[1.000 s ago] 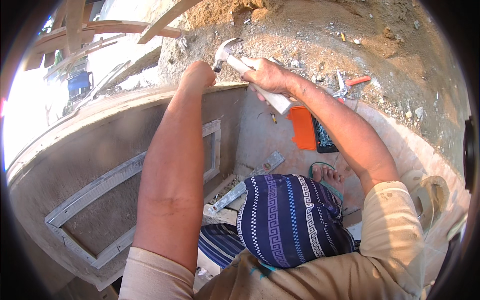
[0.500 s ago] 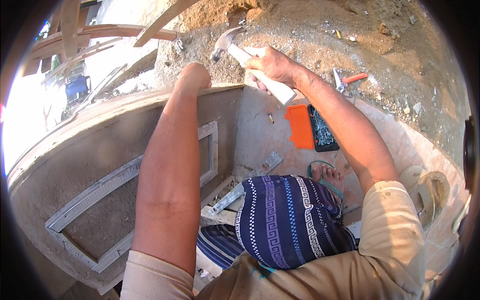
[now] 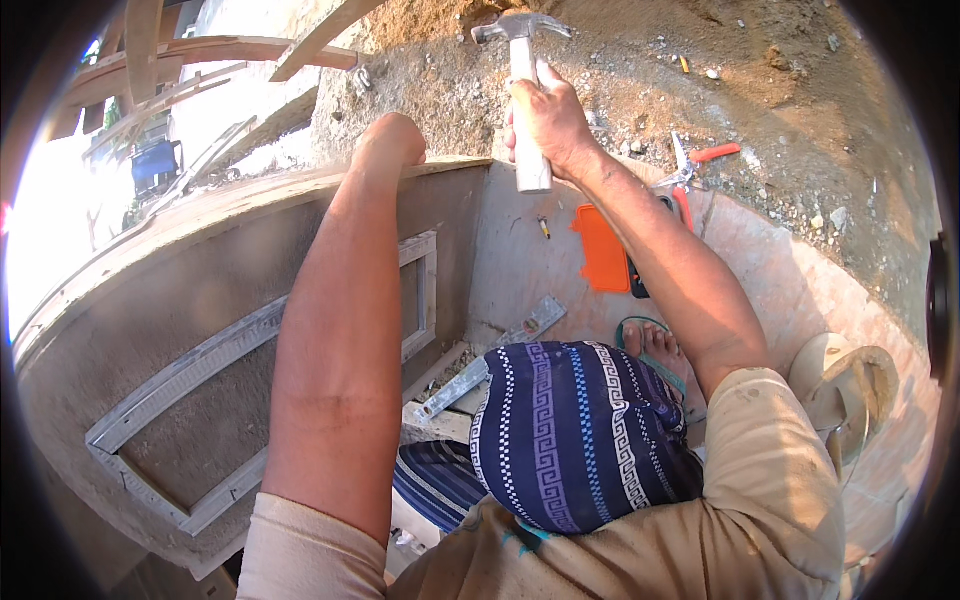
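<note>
A claw hammer (image 3: 523,65) with a pale handle is gripped in my right hand (image 3: 553,118). Its head points up and away, clear of any surface, and the handle's butt sticks out below the fist. At the far top edge of the grey panel (image 3: 240,250), my left hand (image 3: 390,142) is closed, back of the hand toward me. Its fingers and whatever they may hold are hidden. Rectangular pale frames (image 3: 190,370) are fixed to the panel's near face.
An orange-lidded case (image 3: 603,250) lies open on the slab, partly behind my right forearm. Red-handled pliers (image 3: 712,153) lie beyond it. A metal bar (image 3: 532,325) lies near my knee, a hat (image 3: 845,385) at right. Wooden beams (image 3: 225,55) cross the far left.
My right hand has lifted the hammer up and slightly right, turning its handle from slanted to nearly upright. My left hand stays almost where it was.
</note>
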{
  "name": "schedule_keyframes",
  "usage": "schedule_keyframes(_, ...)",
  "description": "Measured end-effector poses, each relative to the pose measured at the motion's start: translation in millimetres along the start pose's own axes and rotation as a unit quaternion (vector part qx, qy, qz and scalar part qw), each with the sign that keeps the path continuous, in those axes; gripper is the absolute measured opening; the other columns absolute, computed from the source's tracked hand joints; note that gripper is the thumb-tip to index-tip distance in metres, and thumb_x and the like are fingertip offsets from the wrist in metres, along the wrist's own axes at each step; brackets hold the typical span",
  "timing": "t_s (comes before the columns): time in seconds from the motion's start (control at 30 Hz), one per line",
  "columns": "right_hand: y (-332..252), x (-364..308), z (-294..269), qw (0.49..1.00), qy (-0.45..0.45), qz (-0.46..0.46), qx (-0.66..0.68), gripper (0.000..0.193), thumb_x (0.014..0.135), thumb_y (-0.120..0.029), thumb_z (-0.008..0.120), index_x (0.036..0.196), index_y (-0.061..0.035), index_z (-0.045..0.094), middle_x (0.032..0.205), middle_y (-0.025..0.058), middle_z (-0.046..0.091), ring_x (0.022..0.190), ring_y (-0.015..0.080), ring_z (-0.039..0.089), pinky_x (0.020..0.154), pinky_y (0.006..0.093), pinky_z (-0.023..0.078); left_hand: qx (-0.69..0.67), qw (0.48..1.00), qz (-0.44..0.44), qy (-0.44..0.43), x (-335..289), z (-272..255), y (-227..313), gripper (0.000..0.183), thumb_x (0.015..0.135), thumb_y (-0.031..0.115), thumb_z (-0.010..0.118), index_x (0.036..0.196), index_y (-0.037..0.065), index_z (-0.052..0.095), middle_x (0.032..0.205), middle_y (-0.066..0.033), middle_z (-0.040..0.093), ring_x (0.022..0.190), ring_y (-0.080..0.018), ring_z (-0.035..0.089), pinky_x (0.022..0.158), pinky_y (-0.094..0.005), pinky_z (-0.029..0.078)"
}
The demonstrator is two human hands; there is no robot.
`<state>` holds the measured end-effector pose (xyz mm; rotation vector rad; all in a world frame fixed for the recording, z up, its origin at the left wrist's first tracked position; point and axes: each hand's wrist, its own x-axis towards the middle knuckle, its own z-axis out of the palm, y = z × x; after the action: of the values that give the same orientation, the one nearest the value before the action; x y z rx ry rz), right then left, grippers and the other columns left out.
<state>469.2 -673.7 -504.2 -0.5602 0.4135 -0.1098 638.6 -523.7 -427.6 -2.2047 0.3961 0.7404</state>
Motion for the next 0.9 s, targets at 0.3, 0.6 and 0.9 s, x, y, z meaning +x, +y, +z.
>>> schedule_keyframes(0.3, 1, -5, -4, 0.978, -0.095, 0.024, -0.182, 0.028, 0.105, -0.023, 0.052, 0.126, -0.0043, 0.051, 0.073, 0.0044, 0.058, 0.050, 0.0128, 0.060, 0.040, 0.0323, 0.052, 0.030, 0.999, 0.015, -0.018, 17, 11, -8, 0.034, 0.081, 0.028, 0.077, 0.109, 0.010, 0.080, 0.117, -0.0183, 0.075, 0.110, -0.0358, 0.072, 0.095, -0.0450, 0.057)
schedule_keyframes(0.6, -7, -16, -11, 0.938, -0.193, 0.098, -0.269, 0.027, 0.102, -0.025, 0.056, 0.123, -0.0077, 0.056, 0.074, 0.0029, 0.059, 0.049, 0.0114, 0.058, 0.039, 0.0304, 0.051, 0.023, 0.999, 0.000, -0.027, 13, 5, -5, 0.033, 0.083, 0.031, 0.077, 0.103, 0.006, 0.080, 0.106, -0.0208, 0.076, 0.101, -0.0364, 0.074, 0.089, -0.0448, 0.058)
schedule_keyframes(0.9, -22, -10, -25, 0.993, -0.026, -0.020, -0.118, 0.037, 0.104, -0.023, 0.057, 0.133, -0.0030, 0.048, 0.077, 0.0061, 0.060, 0.051, 0.0132, 0.060, 0.041, 0.0314, 0.052, -0.274, 0.955, -0.107, 0.031, 17, 15, -11, 0.024, 0.090, 0.012, 0.060, 0.100, 0.003, 0.079, 0.099, -0.0198, 0.077, 0.096, -0.0322, 0.076, 0.080, -0.0448, 0.058)
